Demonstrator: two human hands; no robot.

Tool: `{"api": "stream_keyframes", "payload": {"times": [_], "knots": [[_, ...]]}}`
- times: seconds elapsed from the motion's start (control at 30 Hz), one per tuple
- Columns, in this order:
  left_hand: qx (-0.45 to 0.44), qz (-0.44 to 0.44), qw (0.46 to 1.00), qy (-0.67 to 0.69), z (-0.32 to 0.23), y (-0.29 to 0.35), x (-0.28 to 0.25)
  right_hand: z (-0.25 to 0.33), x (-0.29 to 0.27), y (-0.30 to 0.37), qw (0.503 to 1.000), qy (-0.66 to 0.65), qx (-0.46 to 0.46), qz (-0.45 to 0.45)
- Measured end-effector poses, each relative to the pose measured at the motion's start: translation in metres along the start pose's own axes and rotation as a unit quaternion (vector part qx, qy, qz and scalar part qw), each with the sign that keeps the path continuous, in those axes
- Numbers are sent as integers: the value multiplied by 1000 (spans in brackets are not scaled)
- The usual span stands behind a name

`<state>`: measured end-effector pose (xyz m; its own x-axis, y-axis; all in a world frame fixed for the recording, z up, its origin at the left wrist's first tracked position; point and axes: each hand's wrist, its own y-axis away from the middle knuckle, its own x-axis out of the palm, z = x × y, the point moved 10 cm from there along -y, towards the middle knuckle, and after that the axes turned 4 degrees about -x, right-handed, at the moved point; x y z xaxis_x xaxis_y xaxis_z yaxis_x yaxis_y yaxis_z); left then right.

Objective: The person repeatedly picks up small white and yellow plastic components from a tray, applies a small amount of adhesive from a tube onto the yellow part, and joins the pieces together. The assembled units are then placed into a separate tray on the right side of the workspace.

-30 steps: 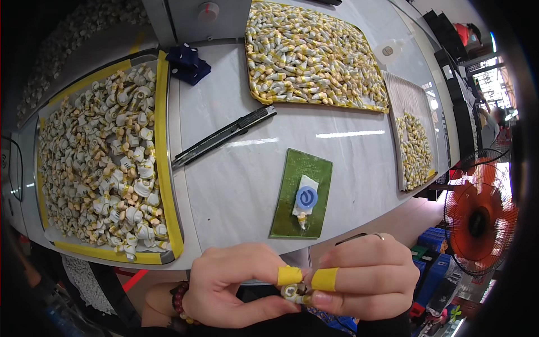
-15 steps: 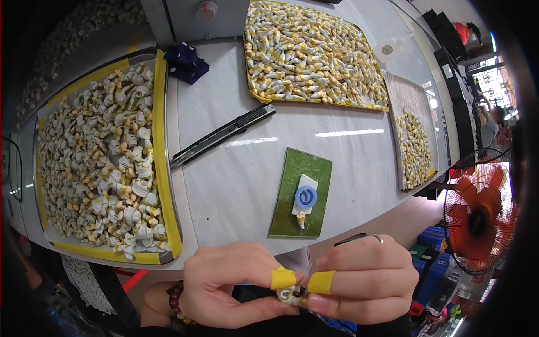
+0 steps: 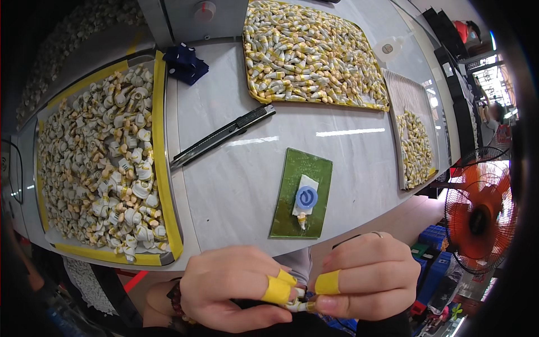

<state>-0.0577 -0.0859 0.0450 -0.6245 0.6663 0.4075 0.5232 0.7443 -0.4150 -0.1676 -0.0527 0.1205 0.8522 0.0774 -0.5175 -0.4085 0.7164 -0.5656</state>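
Note:
Low at the table's near edge, my left hand [image 3: 236, 286] is closed, with yellow tape on its fingers. It pinches a small white piece with a yellow band [image 3: 298, 306], partly hidden by the fingertips. My right hand [image 3: 370, 275], taped yellow on one finger and wearing a ring, closes thumb and finger on the piece's other end. A dark bit shows between the hands, too small to name. Beyond them lies a green board [image 3: 309, 165], bearing a blue round part [image 3: 306, 197] on a white pad and a small white-and-yellow piece [image 3: 302, 220].
At left stands a yellow-edged tray [image 3: 163, 168] heaped with white pieces. A utility knife [image 3: 224, 133] lies mid-table. Farther back are a full tray [image 3: 314, 103] of banded pieces and dark blue cloth [image 3: 188, 64]. Rightward are a partly filled tray [image 3: 403, 92] and an orange fan [image 3: 480, 219].
My left fingers have curled over the piece, which has turned and is more covered. My right hand has shifted only slightly. Things on the table stay put.

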Motion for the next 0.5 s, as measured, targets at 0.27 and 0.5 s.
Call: {"api": "stream_keyframes", "payload": {"times": [0.27, 0.5], "knots": [[-16, 24, 986, -162, -15, -8, 9, 4, 1, -2, 1000, 2, -11, 14], [-26, 28, 986, -161, -15, -7, 8, 5, 2, -4, 1000, 14, 9, 19]]}}
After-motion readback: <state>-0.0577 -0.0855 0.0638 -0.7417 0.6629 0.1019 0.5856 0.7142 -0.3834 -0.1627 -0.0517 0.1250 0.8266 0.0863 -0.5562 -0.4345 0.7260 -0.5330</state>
